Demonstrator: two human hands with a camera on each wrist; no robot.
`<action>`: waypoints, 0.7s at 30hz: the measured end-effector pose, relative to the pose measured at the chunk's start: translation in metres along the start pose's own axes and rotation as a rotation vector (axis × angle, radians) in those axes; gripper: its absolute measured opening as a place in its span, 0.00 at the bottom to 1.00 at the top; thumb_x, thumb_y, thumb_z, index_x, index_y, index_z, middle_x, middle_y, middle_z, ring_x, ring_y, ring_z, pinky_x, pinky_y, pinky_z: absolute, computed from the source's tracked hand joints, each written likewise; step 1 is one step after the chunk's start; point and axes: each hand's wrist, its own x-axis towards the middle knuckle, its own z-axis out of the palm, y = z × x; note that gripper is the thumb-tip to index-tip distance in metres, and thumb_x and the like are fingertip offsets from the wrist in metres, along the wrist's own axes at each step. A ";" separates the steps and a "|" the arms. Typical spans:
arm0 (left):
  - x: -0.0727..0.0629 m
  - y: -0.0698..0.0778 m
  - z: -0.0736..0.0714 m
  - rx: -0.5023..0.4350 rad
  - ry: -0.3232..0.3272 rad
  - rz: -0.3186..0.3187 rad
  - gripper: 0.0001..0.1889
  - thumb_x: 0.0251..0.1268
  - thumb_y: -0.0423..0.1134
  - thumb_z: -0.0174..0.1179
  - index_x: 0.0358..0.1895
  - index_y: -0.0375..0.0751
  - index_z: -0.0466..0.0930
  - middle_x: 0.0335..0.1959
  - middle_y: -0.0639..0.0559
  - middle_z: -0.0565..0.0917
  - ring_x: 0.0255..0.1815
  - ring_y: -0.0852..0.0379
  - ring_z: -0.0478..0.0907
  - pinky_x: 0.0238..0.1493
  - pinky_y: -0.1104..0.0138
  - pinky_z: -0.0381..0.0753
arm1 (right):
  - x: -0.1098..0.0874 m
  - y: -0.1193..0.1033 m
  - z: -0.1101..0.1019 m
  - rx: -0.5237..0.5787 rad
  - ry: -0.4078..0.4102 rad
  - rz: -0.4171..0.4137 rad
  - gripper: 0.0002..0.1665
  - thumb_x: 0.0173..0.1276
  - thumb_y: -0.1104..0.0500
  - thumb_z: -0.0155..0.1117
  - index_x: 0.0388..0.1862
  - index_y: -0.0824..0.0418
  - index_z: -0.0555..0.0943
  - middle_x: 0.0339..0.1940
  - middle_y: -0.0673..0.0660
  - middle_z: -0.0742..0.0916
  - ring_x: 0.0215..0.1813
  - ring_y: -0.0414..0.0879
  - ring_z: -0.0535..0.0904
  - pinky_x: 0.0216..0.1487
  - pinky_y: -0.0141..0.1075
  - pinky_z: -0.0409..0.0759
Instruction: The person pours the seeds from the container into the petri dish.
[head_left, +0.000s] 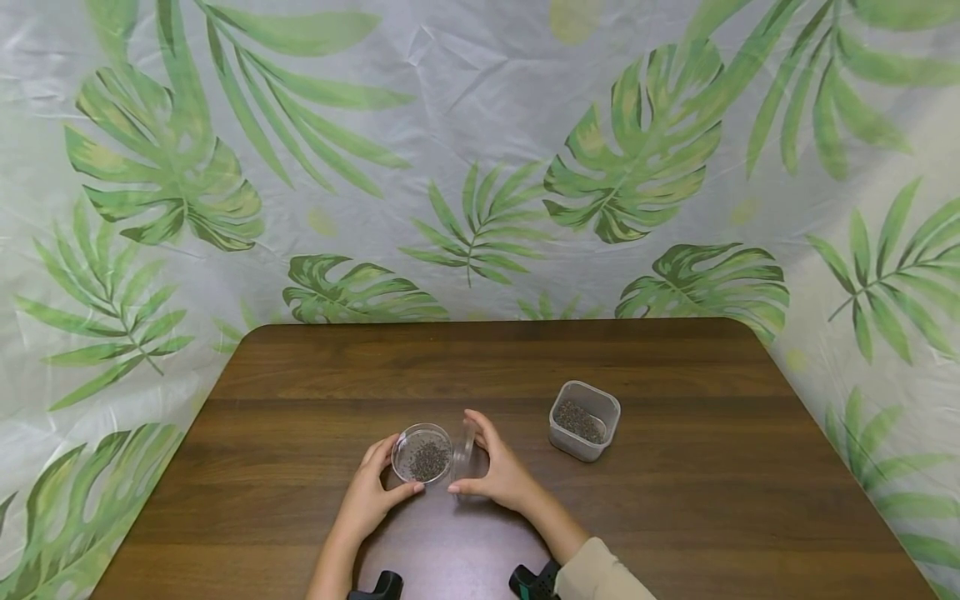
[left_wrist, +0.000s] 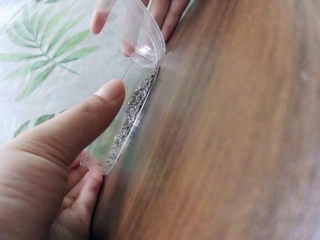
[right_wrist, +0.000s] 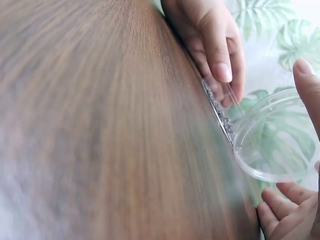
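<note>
A shallow round clear dish, like a petri dish (head_left: 406,452), stands on the table with small dark grey grains (head_left: 431,460) heaped on its floor. My left hand (head_left: 367,497) holds it from the left, thumb at the near side and fingers round the far side. Just to its right, my right hand (head_left: 508,479) holds a clear round lid (head_left: 463,454) on edge between thumb and fingers. In the right wrist view the lid (right_wrist: 265,176) stands steeply tilted beside the dish. The left wrist view shows the grains (left_wrist: 131,112) lying low behind the clear wall.
A square translucent plastic tub (head_left: 586,451) stands to the right of the hands, with similar dark grains (head_left: 577,419) inside. The brown wooden table (head_left: 315,392) has a leaf-patterned sheet (head_left: 480,125) hanging behind it. Black devices (head_left: 381,586) are strapped near the wrists.
</note>
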 end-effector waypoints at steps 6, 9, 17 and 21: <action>0.000 0.001 0.000 0.004 -0.001 -0.003 0.44 0.38 0.44 0.73 0.62 0.34 0.63 0.58 0.41 0.67 0.53 0.44 0.71 0.56 0.58 0.69 | 0.003 -0.001 0.003 -0.009 -0.006 -0.003 0.59 0.43 0.62 0.76 0.69 0.63 0.50 0.65 0.69 0.61 0.62 0.61 0.62 0.62 0.53 0.60; 0.000 0.001 0.000 0.005 -0.002 -0.001 0.44 0.38 0.44 0.73 0.62 0.33 0.63 0.58 0.41 0.67 0.53 0.44 0.71 0.56 0.58 0.69 | 0.005 -0.001 0.005 -0.009 -0.009 -0.013 0.60 0.42 0.62 0.76 0.69 0.64 0.50 0.66 0.67 0.60 0.61 0.59 0.64 0.62 0.53 0.59; 0.000 0.003 -0.001 0.016 -0.004 -0.009 0.44 0.38 0.44 0.73 0.62 0.33 0.63 0.58 0.41 0.67 0.52 0.44 0.72 0.55 0.57 0.70 | 0.013 0.031 0.017 -0.052 0.002 -0.034 0.64 0.38 0.50 0.78 0.70 0.47 0.49 0.67 0.57 0.59 0.60 0.49 0.66 0.62 0.47 0.62; 0.000 0.003 -0.001 0.022 -0.008 -0.015 0.44 0.38 0.44 0.73 0.63 0.34 0.62 0.58 0.41 0.67 0.52 0.44 0.72 0.55 0.58 0.70 | 0.015 0.038 0.021 -0.076 0.027 -0.088 0.65 0.37 0.47 0.78 0.71 0.48 0.49 0.65 0.59 0.61 0.57 0.50 0.68 0.58 0.47 0.66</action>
